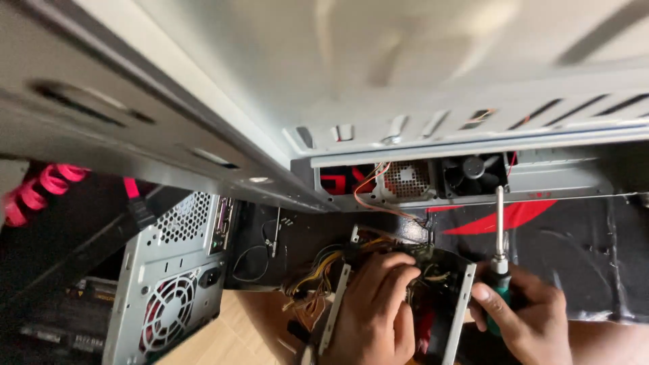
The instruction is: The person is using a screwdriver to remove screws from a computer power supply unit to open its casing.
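The screwdriver point(499, 250) stands almost upright in the lower right of the frame, its long axis running top to bottom. The bare metal shaft points up toward the grey computer case point(405, 88) that fills the top half of the picture, and its tip ends just below the small black fan point(473, 174) set in the case's edge. The green and black handle sits at the lower end.

The right hand point(524, 318) is wrapped around that handle from the right, fingers curled shut on it, thumb side toward the left, the wrist running off the lower right corner.

The left hand point(378, 311) lies at lower centre, back of the hand toward the camera, fingers bent and pressing down on an open metal power supply box point(460, 304). Its fingertips reach into the box among loose wires; whether they pinch anything there cannot be told. The box's pale metal side rails run roughly bottom to top, leaning slightly right. A bundle of yellow and orange wires point(314, 284) spills out of it to the left.

The two hands are close but apart, the box's right rail between them.

At lower left a second computer case point(169, 284) stands with its round fan grille facing the camera, on a light wooden table point(230, 338). A coiled pink cable point(40, 186) shows at the far left edge.
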